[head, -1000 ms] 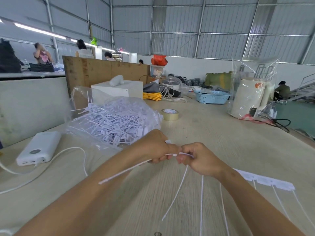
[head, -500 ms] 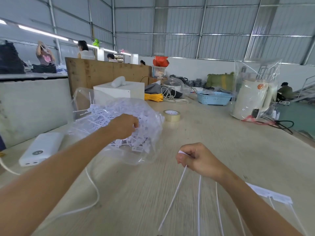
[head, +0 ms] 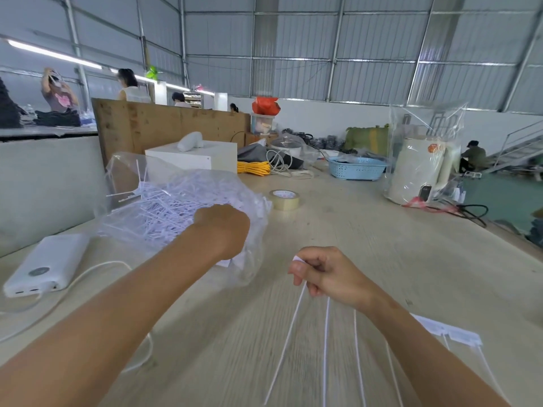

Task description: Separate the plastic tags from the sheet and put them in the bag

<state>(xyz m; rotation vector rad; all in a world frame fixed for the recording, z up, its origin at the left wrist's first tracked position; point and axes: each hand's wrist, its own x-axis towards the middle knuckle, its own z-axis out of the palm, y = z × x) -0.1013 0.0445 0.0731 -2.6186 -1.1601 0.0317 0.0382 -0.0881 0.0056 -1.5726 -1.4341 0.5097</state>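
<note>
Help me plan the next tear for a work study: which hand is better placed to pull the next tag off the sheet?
Probably the left hand. It is at the bag of loose tags, apparently free. The right hand already pinches the sheet of tags, strands hanging below, so it can steady it.

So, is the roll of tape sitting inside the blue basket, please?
No, the roll of tape lies on the bare table, apart from the blue basket.
</note>
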